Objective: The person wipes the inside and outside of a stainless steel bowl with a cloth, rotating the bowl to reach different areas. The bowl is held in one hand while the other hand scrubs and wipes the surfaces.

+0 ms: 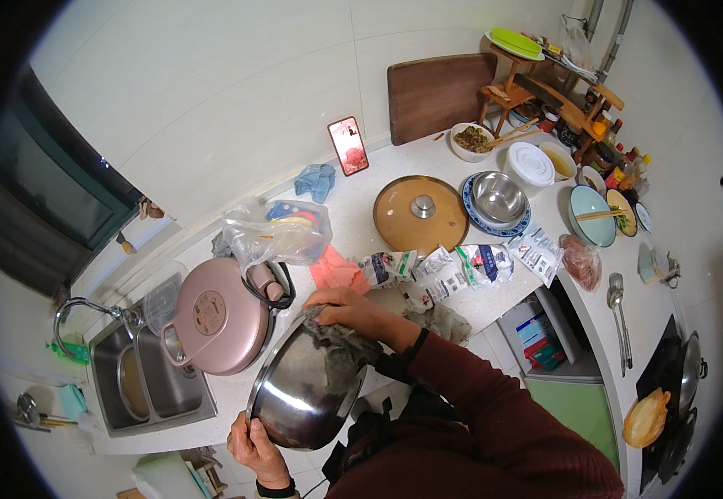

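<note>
A large stainless steel bowl (pixel 302 377) is tilted on its side in front of my body, its outer wall turned up towards me. My left hand (pixel 256 450) grips its rim at the lower left, thumb on the outside. At the bowl's upper edge, my right hand (pixel 346 315) presses a wet grey cloth (pixel 342 352) against the steel; the cloth drapes over the outer wall. The inside of the bowl is hidden. Just beyond lie a pink cloth (pixel 336 271) and a pink Midea electric griddle (pixel 221 318) with its lid down.
Left is a double steel sink (pixel 177 390) with a faucet (pixel 74 305). Several printed packets (pixel 436 277) lie along the counter edge, near a glass lid (pixel 420 231) and a small steel bowl (pixel 498 196). Below stands an open drawer (pixel 536 340). A phone (pixel 347 146) leans on the wall.
</note>
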{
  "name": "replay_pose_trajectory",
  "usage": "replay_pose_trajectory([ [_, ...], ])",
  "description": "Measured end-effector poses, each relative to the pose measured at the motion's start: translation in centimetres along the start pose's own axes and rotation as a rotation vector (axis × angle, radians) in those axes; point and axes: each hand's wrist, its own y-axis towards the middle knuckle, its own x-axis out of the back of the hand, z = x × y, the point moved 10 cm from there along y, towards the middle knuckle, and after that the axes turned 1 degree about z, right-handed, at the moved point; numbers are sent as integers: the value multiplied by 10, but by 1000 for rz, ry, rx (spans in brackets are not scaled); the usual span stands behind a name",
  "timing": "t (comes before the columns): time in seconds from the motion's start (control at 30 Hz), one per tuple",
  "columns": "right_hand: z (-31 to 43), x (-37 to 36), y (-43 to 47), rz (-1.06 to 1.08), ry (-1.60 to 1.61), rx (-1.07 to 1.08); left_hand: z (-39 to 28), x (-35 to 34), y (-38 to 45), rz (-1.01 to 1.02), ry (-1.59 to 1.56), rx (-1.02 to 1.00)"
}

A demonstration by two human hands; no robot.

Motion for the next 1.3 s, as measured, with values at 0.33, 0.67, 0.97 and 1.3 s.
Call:
replay_pose_trajectory([
  [0.33, -40, 1, -8, -37, 55, 13, 15, 16, -10, -1, -162, 104],
  [0.67, 142, -120, -19, -45, -868, 580, -28, -23, 26, 349, -97, 81],
  [0.97, 119, -105, -5, -27, -719, 502, -22, -5, 15, 160, -7, 26],
  [1.3, -74, -29, 18, 43, 620, -321, 15, 19, 3, -18, -40, 66],
])
